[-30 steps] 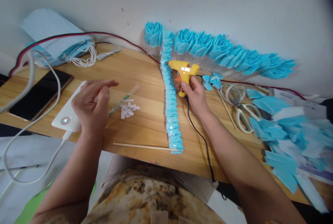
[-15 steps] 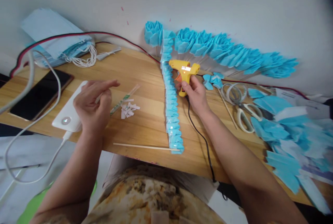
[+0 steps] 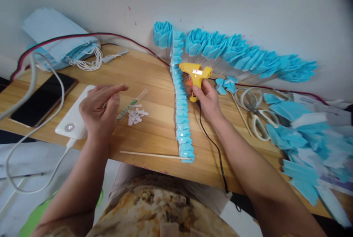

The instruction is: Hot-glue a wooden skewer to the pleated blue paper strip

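Observation:
My right hand [image 3: 207,96] grips a yellow hot glue gun [image 3: 196,75] by its handle, with the nozzle pointing left over a pleated blue strip [image 3: 181,101]. The strip runs lengthwise across the wooden table [image 3: 154,79]. At its near end a thin wooden stick [image 3: 151,154] lies crosswise on it. My left hand [image 3: 100,110] hovers by a white power bank [image 3: 72,121], nothing visible in it; the index finger is stretched out and the others are bent. To its right are a clear and green wrapper [image 3: 128,110] and small white paper scraps [image 3: 136,116].
Blue fabric flowers [image 3: 234,51] line the wall. Scissors [image 3: 261,119], tape rolls [image 3: 249,99] and loose blue pieces [image 3: 306,137] lie at right. A phone [image 3: 44,99], a white cable [image 3: 62,82] and stacked pale blue sheets [image 3: 60,33] are at left. The gun's black cord [image 3: 212,139] hangs over the near edge.
My left hand has shifted very slightly to the right. My right hand and the glue gun stay practically where they were.

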A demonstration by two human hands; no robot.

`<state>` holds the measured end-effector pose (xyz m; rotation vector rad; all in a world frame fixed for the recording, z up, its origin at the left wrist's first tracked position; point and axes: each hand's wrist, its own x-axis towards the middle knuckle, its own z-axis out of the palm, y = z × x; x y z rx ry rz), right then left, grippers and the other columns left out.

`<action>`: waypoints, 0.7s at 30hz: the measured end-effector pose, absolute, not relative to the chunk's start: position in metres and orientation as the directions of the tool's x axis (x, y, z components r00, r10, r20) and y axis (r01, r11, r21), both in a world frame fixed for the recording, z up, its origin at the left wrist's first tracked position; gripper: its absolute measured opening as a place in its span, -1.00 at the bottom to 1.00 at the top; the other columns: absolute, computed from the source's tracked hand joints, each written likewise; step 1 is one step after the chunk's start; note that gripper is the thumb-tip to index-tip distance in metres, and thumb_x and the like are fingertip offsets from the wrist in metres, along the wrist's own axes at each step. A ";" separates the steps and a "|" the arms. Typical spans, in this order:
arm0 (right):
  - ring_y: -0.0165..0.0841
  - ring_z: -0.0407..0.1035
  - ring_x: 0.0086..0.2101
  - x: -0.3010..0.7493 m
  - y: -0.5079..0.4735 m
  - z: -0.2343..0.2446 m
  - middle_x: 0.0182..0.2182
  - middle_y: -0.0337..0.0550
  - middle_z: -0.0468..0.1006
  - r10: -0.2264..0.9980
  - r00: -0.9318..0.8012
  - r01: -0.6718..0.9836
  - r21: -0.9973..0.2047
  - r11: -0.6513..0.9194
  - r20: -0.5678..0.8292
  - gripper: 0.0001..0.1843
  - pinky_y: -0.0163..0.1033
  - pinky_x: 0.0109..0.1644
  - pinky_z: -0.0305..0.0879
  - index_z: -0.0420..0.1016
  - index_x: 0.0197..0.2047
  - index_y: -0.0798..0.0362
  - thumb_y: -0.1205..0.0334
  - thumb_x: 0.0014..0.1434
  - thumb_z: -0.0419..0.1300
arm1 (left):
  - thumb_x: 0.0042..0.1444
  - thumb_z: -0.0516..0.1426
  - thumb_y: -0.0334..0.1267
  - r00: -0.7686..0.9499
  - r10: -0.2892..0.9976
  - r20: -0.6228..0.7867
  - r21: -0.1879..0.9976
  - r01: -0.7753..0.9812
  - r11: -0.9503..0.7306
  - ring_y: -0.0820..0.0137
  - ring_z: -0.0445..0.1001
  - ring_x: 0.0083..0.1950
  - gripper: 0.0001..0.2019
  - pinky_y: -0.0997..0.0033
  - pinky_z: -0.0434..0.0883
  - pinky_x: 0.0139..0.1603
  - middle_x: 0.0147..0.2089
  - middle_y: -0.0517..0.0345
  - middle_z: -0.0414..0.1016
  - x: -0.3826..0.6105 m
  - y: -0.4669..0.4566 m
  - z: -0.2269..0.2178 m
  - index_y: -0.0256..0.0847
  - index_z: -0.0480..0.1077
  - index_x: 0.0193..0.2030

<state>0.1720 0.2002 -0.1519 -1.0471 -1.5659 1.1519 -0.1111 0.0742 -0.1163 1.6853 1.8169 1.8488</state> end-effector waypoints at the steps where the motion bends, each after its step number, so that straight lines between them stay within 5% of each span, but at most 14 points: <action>1: -0.16 0.57 -0.20 0.172 0.200 -0.152 -0.24 -0.16 0.66 0.956 -0.233 0.112 -0.972 0.206 0.176 -0.44 0.00 -0.11 0.55 0.47 -0.14 -0.13 -0.42 0.10 0.34 | 0.12 0.16 -0.41 -0.400 0.671 0.624 0.728 0.610 -0.313 0.29 0.64 -0.13 -0.69 0.22 0.47 -0.01 -0.21 0.19 0.73 -0.111 0.074 -0.117 -0.04 0.71 -0.15; 21: -0.23 0.59 -0.22 0.174 0.202 -0.156 -0.26 -0.20 0.67 0.947 -0.241 0.087 -0.967 0.238 0.211 -0.49 -0.10 -0.13 0.55 0.50 -0.12 -0.11 -0.35 0.15 0.35 | 0.33 0.13 -0.34 -0.332 0.741 0.583 0.676 0.705 -0.216 0.36 0.64 -0.10 -0.76 0.24 0.43 0.11 -0.11 0.11 0.74 -0.111 0.072 -0.112 -0.19 0.67 -0.11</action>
